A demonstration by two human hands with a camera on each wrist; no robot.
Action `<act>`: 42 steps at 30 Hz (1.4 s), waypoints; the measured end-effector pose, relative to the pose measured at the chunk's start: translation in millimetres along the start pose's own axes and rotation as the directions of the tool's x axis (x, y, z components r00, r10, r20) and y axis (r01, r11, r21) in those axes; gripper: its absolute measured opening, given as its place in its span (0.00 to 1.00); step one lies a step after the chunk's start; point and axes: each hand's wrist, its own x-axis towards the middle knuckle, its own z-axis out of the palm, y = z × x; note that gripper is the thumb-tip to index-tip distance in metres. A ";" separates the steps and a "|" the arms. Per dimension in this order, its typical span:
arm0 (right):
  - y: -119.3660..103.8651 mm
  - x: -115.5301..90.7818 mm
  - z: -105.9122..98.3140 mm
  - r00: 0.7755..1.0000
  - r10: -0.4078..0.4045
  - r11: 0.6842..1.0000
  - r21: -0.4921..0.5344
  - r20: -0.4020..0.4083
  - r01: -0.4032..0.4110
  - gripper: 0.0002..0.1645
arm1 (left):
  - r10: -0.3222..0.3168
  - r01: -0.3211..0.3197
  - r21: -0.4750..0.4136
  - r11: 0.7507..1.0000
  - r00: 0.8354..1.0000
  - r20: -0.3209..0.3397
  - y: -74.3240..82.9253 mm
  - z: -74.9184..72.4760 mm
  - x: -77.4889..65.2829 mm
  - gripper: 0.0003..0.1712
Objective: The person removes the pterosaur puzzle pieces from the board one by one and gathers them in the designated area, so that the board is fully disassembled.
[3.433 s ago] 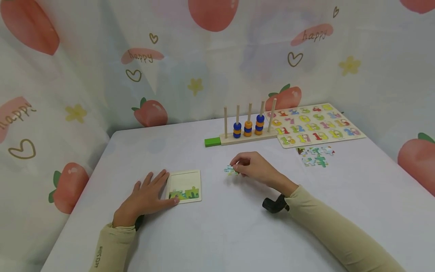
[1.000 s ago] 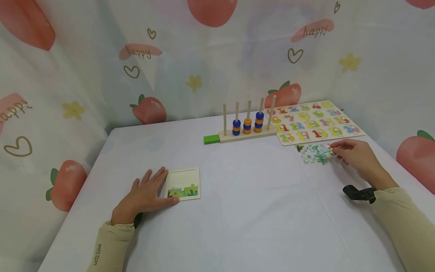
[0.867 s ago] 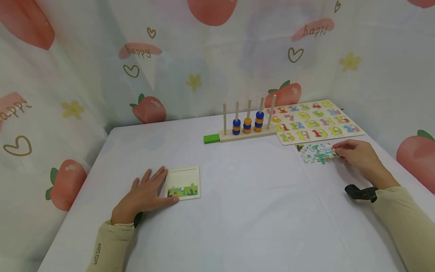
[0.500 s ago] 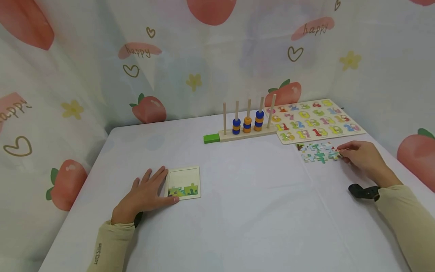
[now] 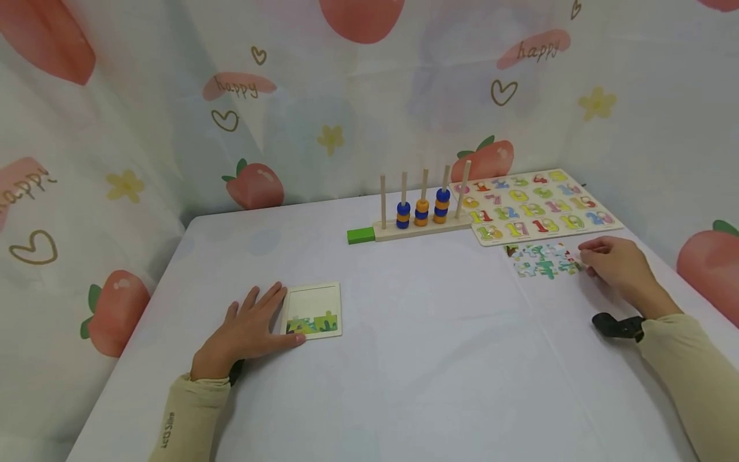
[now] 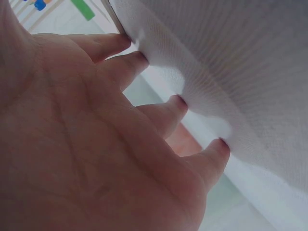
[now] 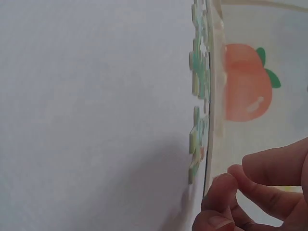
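Observation:
My left hand (image 5: 245,330) lies with spread, straight fingers at the left side of a small wooden puzzle tray (image 5: 312,287), thumb on its lower left corner. Green jigsaw pieces (image 5: 312,324) fill the bottom of the tray. In the left wrist view the fingertips (image 6: 180,102) touch the white cloth. At the right, my right hand (image 5: 620,269) hovers just beside a group of loose jigsaw pieces (image 5: 543,260), its fingers loosely bent with nothing between them. The right wrist view shows these pieces (image 7: 196,139) edge-on, just past the fingertips.
Behind stands a peg abacus (image 5: 421,230) with blue and orange beads and a green end block (image 5: 360,235). A wooden number board (image 5: 537,205) lies behind the loose pieces. A fruit-print cloth (image 5: 369,96) hangs at the back and sides.
My right hand carried a jigsaw piece from mid-table to the group at the right, laid it at the group's right end and let go. The left hand stays at the tray.

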 end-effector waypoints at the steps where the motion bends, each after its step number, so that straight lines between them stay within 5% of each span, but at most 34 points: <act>1: -2.5 -0.1 0.5 1.000 -0.003 1.000 0.007 -0.002 0.003 0.27 | -0.002 0.002 0.001 1.000 1.000 0.001 -0.1 -0.1 0.0 0.67; 8: -37.3 -2.8 16.9 0.997 -0.072 0.997 0.031 -0.020 0.073 0.29 | -0.001 0.001 -0.001 1.000 1.000 0.004 0.2 -1.8 -0.4 0.67; 24: -122.0 -14.9 62.8 0.967 -0.238 0.964 0.140 0.093 0.224 0.27 | 0.003 -0.003 -0.018 1.000 1.000 0.001 -0.7 0.2 -0.5 0.66; 42: -184.2 -28.5 129.2 0.898 -0.391 0.909 0.240 0.203 0.342 0.18 | -0.007 0.007 -0.005 1.000 1.000 0.017 -0.3 -1.1 1.4 0.68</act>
